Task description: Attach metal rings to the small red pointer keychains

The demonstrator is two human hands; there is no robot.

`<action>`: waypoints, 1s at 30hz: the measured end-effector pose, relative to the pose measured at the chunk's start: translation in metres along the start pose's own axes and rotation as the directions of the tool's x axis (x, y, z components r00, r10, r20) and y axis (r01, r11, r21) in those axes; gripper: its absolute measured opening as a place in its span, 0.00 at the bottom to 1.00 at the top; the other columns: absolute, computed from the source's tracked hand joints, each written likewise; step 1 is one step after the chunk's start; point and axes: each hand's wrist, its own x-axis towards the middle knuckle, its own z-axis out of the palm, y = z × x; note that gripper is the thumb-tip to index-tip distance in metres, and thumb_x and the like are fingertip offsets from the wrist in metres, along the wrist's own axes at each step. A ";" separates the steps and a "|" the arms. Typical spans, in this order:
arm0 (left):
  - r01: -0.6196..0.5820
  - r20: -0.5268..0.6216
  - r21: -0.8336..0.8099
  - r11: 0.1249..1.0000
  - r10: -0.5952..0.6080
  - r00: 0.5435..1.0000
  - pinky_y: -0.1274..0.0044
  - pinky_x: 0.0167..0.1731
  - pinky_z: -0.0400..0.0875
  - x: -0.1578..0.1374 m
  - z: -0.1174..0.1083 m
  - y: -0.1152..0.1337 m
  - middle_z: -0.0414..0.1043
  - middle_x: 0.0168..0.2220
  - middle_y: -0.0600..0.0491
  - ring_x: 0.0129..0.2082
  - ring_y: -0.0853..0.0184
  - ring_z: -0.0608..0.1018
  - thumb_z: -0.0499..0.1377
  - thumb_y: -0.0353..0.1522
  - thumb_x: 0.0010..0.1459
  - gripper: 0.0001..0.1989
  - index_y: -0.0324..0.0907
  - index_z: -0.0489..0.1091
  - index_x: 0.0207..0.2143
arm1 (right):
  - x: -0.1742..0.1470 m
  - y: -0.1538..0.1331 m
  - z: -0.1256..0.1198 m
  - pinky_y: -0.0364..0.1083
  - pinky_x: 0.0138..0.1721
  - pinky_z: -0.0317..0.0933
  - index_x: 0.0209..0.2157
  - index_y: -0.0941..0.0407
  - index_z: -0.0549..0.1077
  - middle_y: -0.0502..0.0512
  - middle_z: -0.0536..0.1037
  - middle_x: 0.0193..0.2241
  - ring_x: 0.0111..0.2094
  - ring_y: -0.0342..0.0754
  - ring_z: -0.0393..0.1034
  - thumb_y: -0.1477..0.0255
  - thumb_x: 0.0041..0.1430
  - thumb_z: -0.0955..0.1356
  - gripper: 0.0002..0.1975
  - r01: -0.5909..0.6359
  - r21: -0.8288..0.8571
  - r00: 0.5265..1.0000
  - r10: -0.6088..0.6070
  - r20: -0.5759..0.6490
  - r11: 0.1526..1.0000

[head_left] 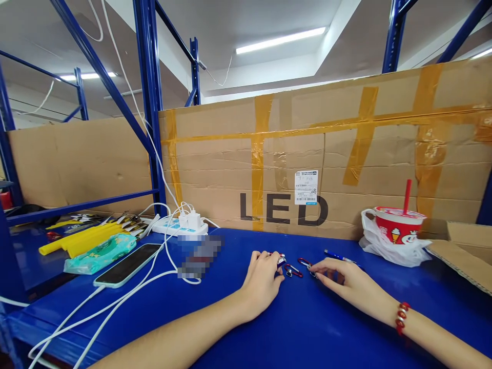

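Three small red carabiners with metal rings lie close together on the blue tabletop [303,328]. My left hand [258,287] is closed over one red carabiner [282,260], whose far end sticks out past the fingertips. Between my hands rests a second carabiner [294,270], touched by neither. My right hand [348,279], with a red beaded bracelet [402,319] at its wrist, pinches the ring end of a third carabiner [305,262] between thumb and index finger. Just behind that hand lies a blue pen [342,257], partly hidden by it.
A phone [128,264], white cables [130,292] and a power strip [172,227] occupy the left. Beyond them are a teal packet [102,253] and yellow rolls [82,238]. A red cup [400,225] in a plastic bag stands right, near an open cardboard box [465,261]. Large cardboard [215,169] backs the table.
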 end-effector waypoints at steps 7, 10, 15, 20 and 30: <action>-0.066 -0.001 -0.205 0.976 0.067 0.998 0.75 0.43 0.51 0.001 0.008 0.001 0.69 0.32 0.61 0.39 0.69 0.65 0.59 0.26 0.46 0.10 0.37 0.58 0.29 | 0.001 -0.003 -0.001 0.43 0.34 0.58 0.42 0.54 0.71 0.51 0.70 0.39 0.34 0.42 0.63 0.57 0.56 0.56 0.22 0.023 0.044 0.999 -0.025 0.046 0.999; -0.073 0.014 -0.280 0.957 0.080 0.997 0.75 0.44 0.51 0.000 0.009 0.004 0.70 0.33 0.61 0.39 0.69 0.66 0.60 0.26 0.45 0.12 0.37 0.57 0.29 | 0.000 -0.004 0.000 0.42 0.35 0.59 0.41 0.56 0.71 0.53 0.70 0.38 0.34 0.42 0.63 0.56 0.56 0.57 0.22 0.047 0.073 0.996 -0.053 0.070 0.996; -0.073 0.044 -0.286 0.956 0.089 0.995 0.74 0.46 0.51 -0.003 0.010 0.005 0.69 0.36 0.58 0.41 0.68 0.64 0.61 0.29 0.46 0.12 0.37 0.58 0.31 | -0.001 -0.002 0.002 0.42 0.34 0.58 0.41 0.57 0.71 0.54 0.70 0.37 0.33 0.41 0.63 0.57 0.57 0.58 0.21 0.070 0.052 0.992 -0.075 0.101 0.996; -0.091 0.028 -0.275 0.957 0.102 0.994 0.74 0.47 0.51 -0.003 0.012 0.002 0.69 0.35 0.58 0.41 0.67 0.64 0.60 0.29 0.46 0.13 0.37 0.56 0.30 | 0.000 -0.006 0.004 0.41 0.33 0.57 0.44 0.56 0.71 0.54 0.70 0.36 0.32 0.41 0.63 0.54 0.57 0.58 0.24 0.074 0.024 0.988 -0.077 0.131 0.997; 0.076 0.087 -0.417 0.906 -0.043 0.995 0.74 0.45 0.53 -0.001 0.014 -0.001 0.71 0.34 0.54 0.43 0.65 0.65 0.62 0.29 0.44 0.19 0.36 0.60 0.38 | 0.001 -0.025 0.018 0.41 0.34 0.57 0.41 0.52 0.73 0.54 0.68 0.39 0.33 0.41 0.63 0.54 0.59 0.55 0.24 0.152 -0.052 0.981 -0.145 0.125 0.987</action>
